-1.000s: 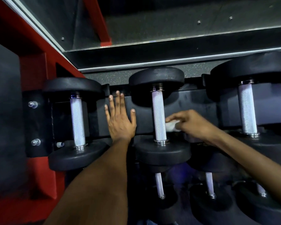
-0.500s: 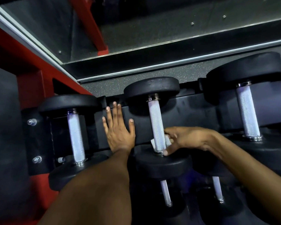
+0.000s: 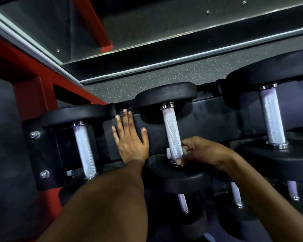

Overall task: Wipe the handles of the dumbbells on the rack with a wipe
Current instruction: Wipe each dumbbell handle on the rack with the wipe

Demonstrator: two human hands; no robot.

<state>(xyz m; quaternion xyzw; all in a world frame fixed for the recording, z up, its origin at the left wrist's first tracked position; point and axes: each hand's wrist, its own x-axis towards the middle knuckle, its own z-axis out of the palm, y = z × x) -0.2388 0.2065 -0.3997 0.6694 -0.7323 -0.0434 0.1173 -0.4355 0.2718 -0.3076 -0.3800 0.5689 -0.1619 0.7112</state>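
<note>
Head view, looking down on the top tier of a black dumbbell rack [image 3: 208, 117]. Three dumbbells sit across it, each with a knurled silver handle running roughly 12 to 6 o'clock between black heads.

Middle dumbbell [image 3: 165, 95]: its handle [image 3: 171, 130] sits near frame centre. Right hand [image 3: 202, 152] comes in from 4 o'clock and grips the lower end of that handle, fingers curled round it, thumb tip low against the collar. White wipe [image 3: 168, 153] is pinched between the fingers and the metal; only a small fold shows, poking out on the 9 o'clock side of the handle, with a sliver on the 3 o'clock side under the fingers.

Left hand [image 3: 130, 138] comes in from 7 o'clock, lies flat on the rack's black rail between the left and middle dumbbells, fingers straight and spread, pointing to 12 o'clock, holding nothing.

Left dumbbell [image 3: 84, 151] at 9 o'clock of the left hand, right dumbbell [image 3: 271, 116] at 3 o'clock of the frame; neither touched.

Below, toward 6 o'clock, a lower tier of dumbbells [image 3: 183, 203] shows dimly, detail hard to read. Red frame post [image 3: 33, 95] at 10 o'clock. Speckled grey floor [image 3: 147, 79] beyond the rack at 12 o'clock, with a mirror edge [image 3: 164, 63] above it.
</note>
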